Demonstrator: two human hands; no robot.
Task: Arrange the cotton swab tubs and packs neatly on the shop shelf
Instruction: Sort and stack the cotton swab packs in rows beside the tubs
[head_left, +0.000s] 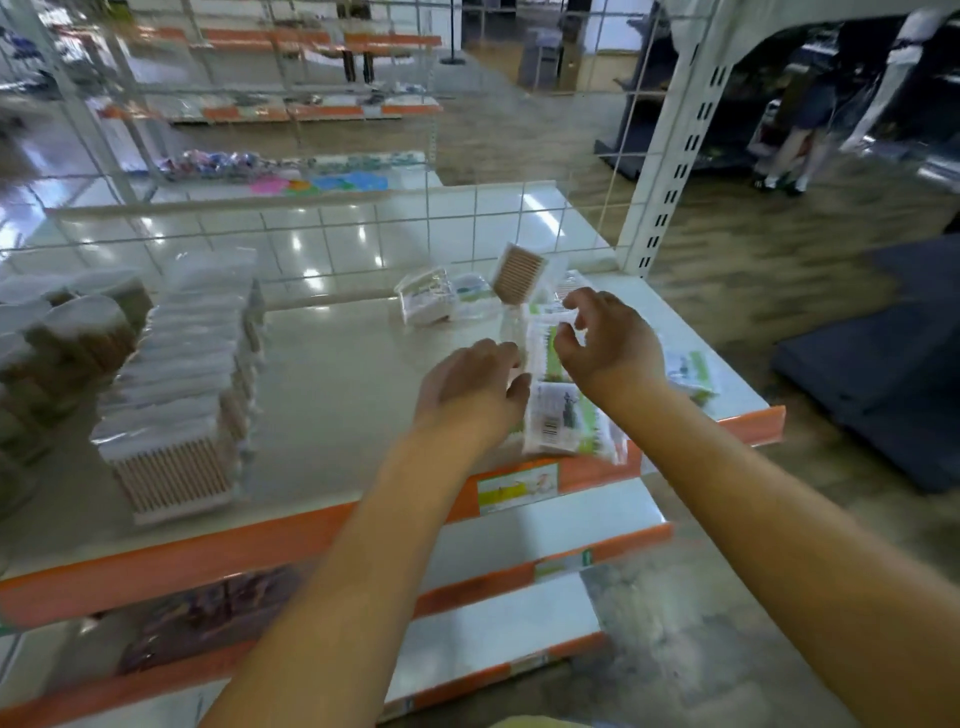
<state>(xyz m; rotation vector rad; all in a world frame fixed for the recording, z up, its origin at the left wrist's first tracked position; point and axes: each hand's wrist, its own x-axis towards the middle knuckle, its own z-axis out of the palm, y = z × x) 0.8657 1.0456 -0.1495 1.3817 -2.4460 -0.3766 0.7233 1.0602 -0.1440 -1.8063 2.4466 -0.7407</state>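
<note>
Both hands' (470, 387) (605, 340) grip holds an upright pack (543, 345), long axis vertical.

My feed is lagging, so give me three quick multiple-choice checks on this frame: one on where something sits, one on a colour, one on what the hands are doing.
1. Where on the shelf does the tall stack of swab packs stand?
A. left part
B. right end
C. floor

2. What colour is the shelf's front edge strip?
A. blue
B. orange
C. black

3. What are the hands doing?
A. both hang idle at the sides
B. both reach over the loose packs at the right
C. both lift the tall stack

Key: 1 A, the stack rises left of both hands. 2 B, the strip shows orange. 3 B, the left hand and right hand are at the scattered packs with curled fingers.
</note>
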